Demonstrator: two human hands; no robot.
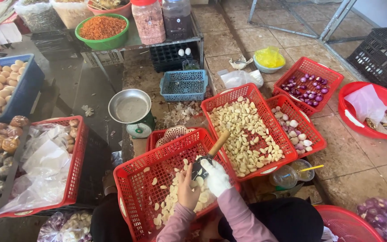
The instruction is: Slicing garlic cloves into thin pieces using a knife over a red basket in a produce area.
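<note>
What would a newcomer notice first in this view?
Red plastic mesh baskets dominate: the nearest one holds peeled garlic pieces, where the bare left hand and white-gloved right hand work a wooden-handled knife. Beyond it, a fuller red basket of pale garlic cloves; far left, a blue crate of eggs.

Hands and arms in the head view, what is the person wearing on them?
The right hand wears a white knitted-looking glove. The left hand is bare, with no glove. Both arms are covered by long, dusty pink sleeves that reach the wrists. No rings, watch or other markings are visible.
</note>
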